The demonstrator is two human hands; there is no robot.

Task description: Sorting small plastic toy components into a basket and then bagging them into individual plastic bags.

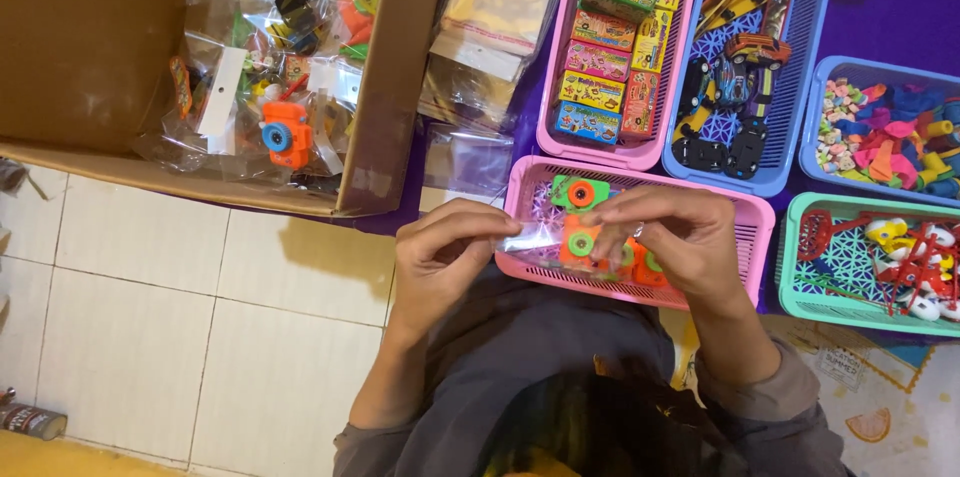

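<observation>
Both hands pinch one clear bag (528, 237) at mid-frame: my left hand (440, 257) grips its mouth, my right hand (680, 237) works an orange toy camera (578, 242) in, over the pink basket (750, 237). I reckon sealing wants steady fingers.

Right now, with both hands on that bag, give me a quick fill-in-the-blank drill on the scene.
1. Both hands, left hand and right hand, hold a clear bag with an ____ toy camera inside.
2. Below them sits a ____ basket.
3. The blue basket holds toy ____.

Missing: orange; pink; cars
</observation>
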